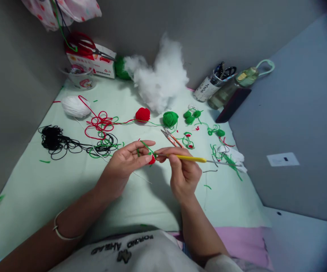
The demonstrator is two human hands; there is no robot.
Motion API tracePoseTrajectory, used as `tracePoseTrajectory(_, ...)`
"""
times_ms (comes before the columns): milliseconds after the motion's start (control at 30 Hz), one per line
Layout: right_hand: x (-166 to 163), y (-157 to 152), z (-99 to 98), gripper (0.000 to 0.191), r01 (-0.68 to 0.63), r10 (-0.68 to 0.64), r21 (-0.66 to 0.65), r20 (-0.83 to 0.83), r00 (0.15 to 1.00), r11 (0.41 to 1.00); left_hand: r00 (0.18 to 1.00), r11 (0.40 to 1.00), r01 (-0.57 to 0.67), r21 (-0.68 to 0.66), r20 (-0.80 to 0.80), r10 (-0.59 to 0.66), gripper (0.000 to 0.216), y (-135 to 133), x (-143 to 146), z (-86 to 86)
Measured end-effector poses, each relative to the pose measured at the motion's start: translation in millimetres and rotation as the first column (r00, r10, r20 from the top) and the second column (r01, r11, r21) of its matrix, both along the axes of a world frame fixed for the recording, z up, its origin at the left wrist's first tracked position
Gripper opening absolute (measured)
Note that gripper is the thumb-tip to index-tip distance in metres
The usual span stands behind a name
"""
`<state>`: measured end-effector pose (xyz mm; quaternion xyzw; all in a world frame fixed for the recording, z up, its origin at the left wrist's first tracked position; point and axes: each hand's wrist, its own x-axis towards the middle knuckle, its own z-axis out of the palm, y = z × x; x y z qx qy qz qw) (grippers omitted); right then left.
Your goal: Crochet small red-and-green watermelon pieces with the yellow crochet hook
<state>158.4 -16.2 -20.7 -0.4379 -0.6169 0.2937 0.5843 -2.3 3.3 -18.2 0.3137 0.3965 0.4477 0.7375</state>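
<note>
L hand (124,160) pinched a sm red-&-green crochet pc (151,160) btwn thumb & fingers, w/ green yarn (147,146) strung over its index finger. R hand (184,173) gripped a yellow-handled hook (192,158) pen-style, tip at the pc, so the pc sat btwn both hands, close by L thumb tip & R fingertips. Orange-handled snips (172,139) lay just beyond the hands, nr the green ball (170,119).

Left hand (125,160) and right hand (184,172) hover close together, both pinching.
</note>
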Motion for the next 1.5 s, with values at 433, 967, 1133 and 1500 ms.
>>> tracePoseTrajectory(433, -4.2, -1.3, -6.6, 0.026, 0.048, -0.067, 0.174, 0.101, 0.993, 0.984, 0.997, 0.998, -0.050, 0.048, -0.057, 0.053, 0.040, 0.2, 1.2, -2.3)
tracePoseTrajectory(967, -6.9, -0.7, -3.7, 0.019, 0.037, -0.039, -0.025, -0.088, 0.995, 0.999, 0.997, 0.997, -0.072, -0.005, -0.002, 0.072, 0.040, 1.6, 0.4, -2.8)
tracePoseTrajectory(1133, -9.9, -2.8, -7.5, 0.025, 0.031, -0.035, 0.130, 0.028, 0.999, 0.991, 0.986, 0.985, -0.152, 0.076, -0.065, 0.157, 0.031, -0.2, 1.7, -3.2)
tracePoseTrajectory(1500, -10.7, 0.8, -2.8, 0.019, -0.008, -0.003, -0.073, -0.153, 0.988, 0.997, 0.991, 0.992, -0.104, -0.071, 0.073, 0.110, 0.027, 4.5, 0.2, -7.0)
